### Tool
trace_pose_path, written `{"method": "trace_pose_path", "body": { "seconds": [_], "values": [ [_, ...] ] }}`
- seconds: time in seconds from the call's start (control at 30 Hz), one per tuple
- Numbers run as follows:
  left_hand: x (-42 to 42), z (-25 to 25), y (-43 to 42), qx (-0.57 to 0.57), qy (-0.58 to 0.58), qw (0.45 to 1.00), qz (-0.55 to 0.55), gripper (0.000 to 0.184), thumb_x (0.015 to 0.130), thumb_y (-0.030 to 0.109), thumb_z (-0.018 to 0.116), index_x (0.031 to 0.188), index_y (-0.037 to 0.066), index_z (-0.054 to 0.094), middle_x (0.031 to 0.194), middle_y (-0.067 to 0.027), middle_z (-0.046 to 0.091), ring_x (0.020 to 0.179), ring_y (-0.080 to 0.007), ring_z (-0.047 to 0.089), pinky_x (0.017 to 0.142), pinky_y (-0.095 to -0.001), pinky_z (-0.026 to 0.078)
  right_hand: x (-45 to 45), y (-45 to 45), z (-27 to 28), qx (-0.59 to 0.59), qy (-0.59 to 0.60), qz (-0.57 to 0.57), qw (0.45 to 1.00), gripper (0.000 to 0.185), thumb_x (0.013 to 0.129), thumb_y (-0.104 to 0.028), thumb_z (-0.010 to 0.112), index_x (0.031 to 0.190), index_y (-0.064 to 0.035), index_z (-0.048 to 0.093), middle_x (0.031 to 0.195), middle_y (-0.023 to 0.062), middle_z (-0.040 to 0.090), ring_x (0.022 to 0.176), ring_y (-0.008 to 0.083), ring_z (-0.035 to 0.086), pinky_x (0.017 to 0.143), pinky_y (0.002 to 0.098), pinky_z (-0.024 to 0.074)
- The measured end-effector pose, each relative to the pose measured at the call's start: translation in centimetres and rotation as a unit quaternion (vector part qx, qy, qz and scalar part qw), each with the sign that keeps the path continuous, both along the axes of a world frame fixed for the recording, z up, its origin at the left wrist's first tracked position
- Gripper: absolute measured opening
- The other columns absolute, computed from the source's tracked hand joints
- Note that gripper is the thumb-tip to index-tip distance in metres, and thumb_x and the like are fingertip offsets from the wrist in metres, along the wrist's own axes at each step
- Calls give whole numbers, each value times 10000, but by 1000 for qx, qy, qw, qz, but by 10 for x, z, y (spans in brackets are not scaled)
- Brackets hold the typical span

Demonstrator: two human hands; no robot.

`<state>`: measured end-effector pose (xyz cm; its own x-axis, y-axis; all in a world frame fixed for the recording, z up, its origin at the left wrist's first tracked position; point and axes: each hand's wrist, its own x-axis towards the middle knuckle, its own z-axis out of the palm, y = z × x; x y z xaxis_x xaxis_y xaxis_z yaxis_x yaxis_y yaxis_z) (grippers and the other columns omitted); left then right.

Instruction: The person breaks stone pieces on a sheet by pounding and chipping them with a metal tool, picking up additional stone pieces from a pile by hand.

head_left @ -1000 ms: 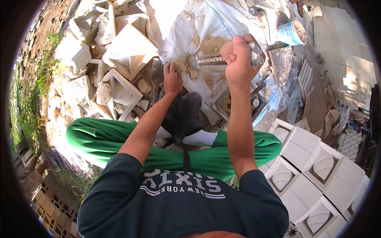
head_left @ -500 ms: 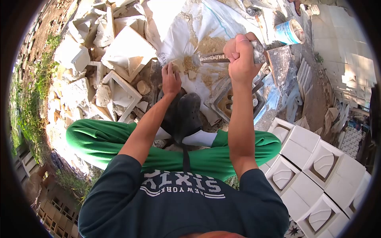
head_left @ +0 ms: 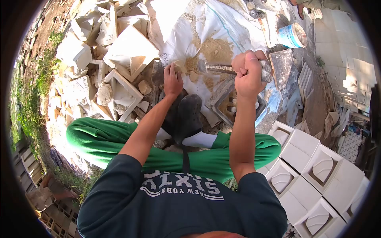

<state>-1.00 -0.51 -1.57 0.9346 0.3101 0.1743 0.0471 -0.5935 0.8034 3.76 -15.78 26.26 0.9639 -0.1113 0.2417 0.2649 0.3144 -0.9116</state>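
My left hand (head_left: 173,81) is low over a white sack sheet (head_left: 180,37), its fingers pressed against a small pale chunk (head_left: 180,66) of broken block. To the right, my right hand (head_left: 250,73) is raised in a fist around a crusted, bar-like metal tool (head_left: 220,68). The tool points left towards the chunk, and a whitish lump shows at its grip end; its exact kind is unclear. Tan crumbs (head_left: 216,49) lie on the sheet beneath. My dark shoes (head_left: 189,113) are just below the hands.
Broken white blocks (head_left: 131,49) are heaped at the left. A dirty square mould (head_left: 228,105) lies below my right hand. At the upper right stands a blue-white bucket (head_left: 291,35). Patterned white blocks (head_left: 303,148) are stacked at the lower right. Parts of other people show at the edges.
My right hand and its tool have come down and slightly right. The left hand stays at the chunk. At the lower left edge, part of another person has come into view.
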Motion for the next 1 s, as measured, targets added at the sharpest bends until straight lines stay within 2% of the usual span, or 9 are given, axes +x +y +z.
{"method": "trace_pose_path", "body": {
  "seconds": [0.27,0.37,0.4,0.47,0.53,0.6,0.67,0.77,1.0],
  "values": [
    [5,-1,-1,11,24,1000,-3,470,865,101,565,1304,-4,435,1253,-204,451,1147,-391,471,952,-426,430,12,-8,-83,-26,30,-23,999,246,858,-83,531,629,-39,453,535,2,440,484,75,367,455,253,279],
    [13,2,1,11,6,1000,-2,462,867,107,569,1298,-3,443,1254,-201,455,1141,-386,478,951,-418,432,10,-7,-39,-14,27,-2,1000,236,861,-83,528,638,-37,463,530,0,422,485,72,359,458,254,275],
    [11,1,1,3,7,1000,-1,462,868,108,570,1299,-3,444,1252,-201,457,1139,-384,480,945,-417,436,10,-9,-36,63,44,4,997,225,862,-86,526,650,-35,471,526,-1,407,481,69,348,455,254,274],
    [-1,-2,-1,-7,15,1000,-3,462,869,110,570,1299,-3,445,1250,-202,459,1136,-383,483,939,-415,441,0,-8,2,31,7,-5,999,226,862,-85,532,651,-39,468,524,-4,402,475,66,332,452,250,269],
    [4,-4,-3,-9,23,1000,4,457,872,114,566,1298,-3,451,1248,-203,462,1126,-381,491,924,-416,451,-1,-4,8,36,4,-19,999,233,861,-83,535,644,-38,467,524,-8,404,476,66,337,449,251,267],
    [5,-5,-1,-8,24,1000,1,455,873,117,565,1298,-4,454,1247,-205,462,1120,-382,496,920,-418,453,1,6,-20,-78,22,-39,996,255,865,-81,538,623,-38,469,523,-27,422,488,56,361,455,251,272],
    [2,-6,-1,-10,28,1000,-7,453,874,120,563,1297,-5,456,1247,-207,463,1114,-383,502,917,-421,456,16,10,-92,-166,-19,-53,985,274,868,-91,544,608,-39,475,525,-48,433,502,44,382,465,249,283],
    [-5,-7,0,-1,29,1000,-6,454,875,123,560,1298,-5,454,1248,-210,463,1107,-383,508,918,-421,454,27,18,-69,-128,41,36,990,278,872,-102,549,609,-44,479,529,-59,426,508,38,377,477,245,289],
    [3,0,0,-16,20,1000,-3,452,863,100,568,1286,-20,462,1221,-205,478,1105,-378,510,910,-412,460,24,21,5,-48,-9,-19,999,262,835,-58,554,596,-19,453,515,-15,409,457,59,341,442,251,268]
  ]
}}
